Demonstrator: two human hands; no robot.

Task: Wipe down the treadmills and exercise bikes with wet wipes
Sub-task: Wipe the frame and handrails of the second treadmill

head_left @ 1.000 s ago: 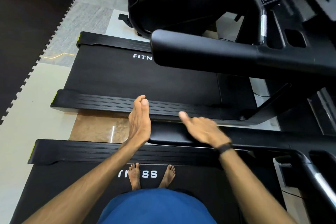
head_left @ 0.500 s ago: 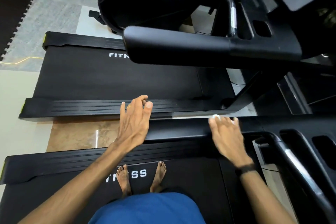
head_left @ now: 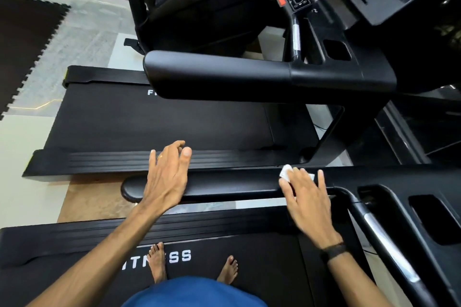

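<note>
Two black treadmills fill the view side by side, both with matte, finely textured belts and ribbed plastic side rails. The person stands barefoot on the belt of the near treadmill (head_left: 249, 269), which carries white block letters. Its left handrail (head_left: 224, 183) is a long, rounded bar with a smooth, dull black skin and a blunt, capsule-shaped end.

The right hand (head_left: 308, 200) lies palm down on this handrail, fingers straight and slightly fanned, pressing a small crumpled white wet wipe (head_left: 286, 172) flat against the bar; the wipe's edges peek out past the fingertips. A dark band circles that wrist.

The left hand (head_left: 167, 174) is over the rounded end of the same handrail, fingers relaxed and loosely spread, gripping nothing; whether it touches the bar cannot be told. A thin ring shows on one finger.

Beyond, the far treadmill (head_left: 159, 122) shows a thicker, glossy-edged handrail, a chrome grip sensor and a console with a small red button. Between the machines lies polished brown stone floor (head_left: 92, 199), and at the far left a dark foam mat (head_left: 22, 40) with jigsaw-toothed edges.
</note>
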